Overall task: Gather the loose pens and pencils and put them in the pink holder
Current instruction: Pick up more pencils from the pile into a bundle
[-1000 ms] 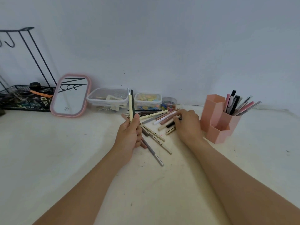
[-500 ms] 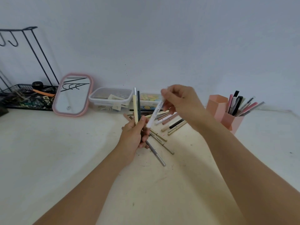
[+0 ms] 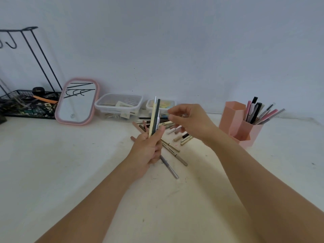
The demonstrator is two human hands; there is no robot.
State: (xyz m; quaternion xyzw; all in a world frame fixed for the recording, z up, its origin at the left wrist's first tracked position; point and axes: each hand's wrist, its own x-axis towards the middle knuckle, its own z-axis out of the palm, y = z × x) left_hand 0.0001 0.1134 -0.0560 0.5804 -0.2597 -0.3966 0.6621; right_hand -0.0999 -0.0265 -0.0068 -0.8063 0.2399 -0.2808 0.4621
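Fingers of the left hand (image 3: 149,148) curl round a bundle of 3 pens (image 3: 154,118) held upright, while the right hand (image 3: 191,121) hangs just beside their tips, loosely curled and holding nothing I can make out. Best play: keep the bundle squeezed and even, then add from the loose pens (image 3: 172,149) mid-desk (image 3: 70,172). Over at the desk's back right stands the pink holder (image 3: 240,127), blocky, several pens already poking out.
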